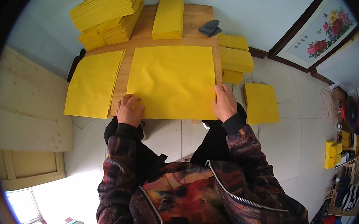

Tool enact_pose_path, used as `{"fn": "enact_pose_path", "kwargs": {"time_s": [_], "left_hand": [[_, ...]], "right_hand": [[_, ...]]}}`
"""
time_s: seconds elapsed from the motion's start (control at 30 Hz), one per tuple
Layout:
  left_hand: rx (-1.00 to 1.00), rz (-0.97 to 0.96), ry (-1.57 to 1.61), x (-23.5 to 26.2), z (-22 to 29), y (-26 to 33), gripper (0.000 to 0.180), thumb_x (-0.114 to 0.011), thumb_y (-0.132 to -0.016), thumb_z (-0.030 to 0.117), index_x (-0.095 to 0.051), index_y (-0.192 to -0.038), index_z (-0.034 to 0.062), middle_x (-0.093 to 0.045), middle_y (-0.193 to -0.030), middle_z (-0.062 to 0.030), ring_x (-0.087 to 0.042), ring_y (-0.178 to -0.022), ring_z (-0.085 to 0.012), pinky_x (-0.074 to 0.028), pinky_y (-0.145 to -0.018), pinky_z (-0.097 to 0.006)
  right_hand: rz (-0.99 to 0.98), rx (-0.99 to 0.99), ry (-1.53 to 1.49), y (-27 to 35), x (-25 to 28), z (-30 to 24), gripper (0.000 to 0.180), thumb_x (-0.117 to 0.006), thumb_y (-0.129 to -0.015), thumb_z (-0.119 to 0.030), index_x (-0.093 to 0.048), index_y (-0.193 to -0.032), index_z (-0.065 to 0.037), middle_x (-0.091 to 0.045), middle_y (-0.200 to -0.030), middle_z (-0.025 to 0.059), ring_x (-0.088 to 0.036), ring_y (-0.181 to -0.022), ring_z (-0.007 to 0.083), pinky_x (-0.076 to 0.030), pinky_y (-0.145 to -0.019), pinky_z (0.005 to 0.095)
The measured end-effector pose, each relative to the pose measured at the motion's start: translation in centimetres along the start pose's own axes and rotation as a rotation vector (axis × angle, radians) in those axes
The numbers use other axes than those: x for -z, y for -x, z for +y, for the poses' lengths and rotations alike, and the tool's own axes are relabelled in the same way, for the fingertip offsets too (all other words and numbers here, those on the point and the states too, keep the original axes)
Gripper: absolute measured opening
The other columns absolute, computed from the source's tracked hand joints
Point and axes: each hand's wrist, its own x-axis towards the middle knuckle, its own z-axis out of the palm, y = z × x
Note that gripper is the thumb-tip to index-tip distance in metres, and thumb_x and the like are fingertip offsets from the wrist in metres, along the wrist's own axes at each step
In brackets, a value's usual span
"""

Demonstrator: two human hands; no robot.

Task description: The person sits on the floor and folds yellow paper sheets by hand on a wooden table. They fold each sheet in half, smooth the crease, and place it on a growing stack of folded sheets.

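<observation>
To the left of the left hand [130, 111] I see a pile of yellow sheets [95, 85] on the wooden surface [141, 33], and that hand has its fingers curled closed on the near left corner of a broad yellow sheet [173, 81]. The sheet lies flat between both hands, its right edge gripped near the corner by the right hand [225, 103], and just beyond that hand, to its right, I see another yellow stack [262, 103], lower down.
</observation>
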Motion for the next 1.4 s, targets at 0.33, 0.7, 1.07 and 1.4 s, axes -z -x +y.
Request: {"fn": "enact_pose_path", "kwargs": {"time_s": [0.33, 0.7, 1.07, 1.4], "left_hand": [[-0.104, -0.216, -0.017, 0.1, 3.1, -1.1, 0.039, -0.066, -0.074, 0.024, -0.065, -0.112, 0.0157, -0.052, -0.128, -0.0046, -0.044, -0.122, -0.0263, -0.035, -0.099, -0.046], [-0.325, -0.379, -0.085, -1.5, 8.9, -2.0, 0.041, -0.063, -0.078, 0.018, -0.061, -0.119, 0.0191, -0.048, -0.135, -0.0068, -0.041, -0.126, -0.0287, -0.036, -0.097, -0.048], [-0.426, -0.357, -0.021, -3.6, 9.8, 0.2, 0.049, -0.065, -0.078, 0.025, -0.056, -0.126, 0.0189, -0.042, -0.139, -0.0104, -0.037, -0.129, -0.0315, -0.032, -0.103, -0.051], [-0.431, -0.321, -0.092, -0.7, 5.6, 2.1, 0.074, -0.078, -0.066, 0.032, -0.049, -0.132, 0.0191, -0.038, -0.142, -0.0112, -0.031, -0.134, -0.033, -0.028, -0.106, -0.05]], "right_hand": [[0.019, 0.098, 0.033, -0.7, -1.1, -0.5, 0.031, -0.065, -0.074, -0.007, -0.058, -0.104, -0.003, -0.054, -0.114, 0.015, -0.049, -0.106, 0.0375, -0.044, -0.09, 0.0431], [0.112, 0.1, -0.015, -1.0, -1.2, 0.5, 0.025, -0.061, -0.076, -0.001, -0.055, -0.1, -0.003, -0.053, -0.112, 0.0149, -0.05, -0.104, 0.0362, -0.048, -0.083, 0.0429], [0.179, 0.311, 0.035, -0.3, -1.2, -0.9, 0.028, -0.061, -0.076, 0.001, -0.057, -0.103, -0.001, -0.054, -0.113, 0.0151, -0.051, -0.106, 0.0366, -0.043, -0.09, 0.0426], [-0.023, 0.365, -0.156, 1.3, -0.6, -2.7, 0.036, -0.071, -0.074, -0.013, -0.058, -0.105, -0.001, -0.054, -0.117, 0.0167, -0.048, -0.112, 0.0367, -0.041, -0.095, 0.0415]]}}
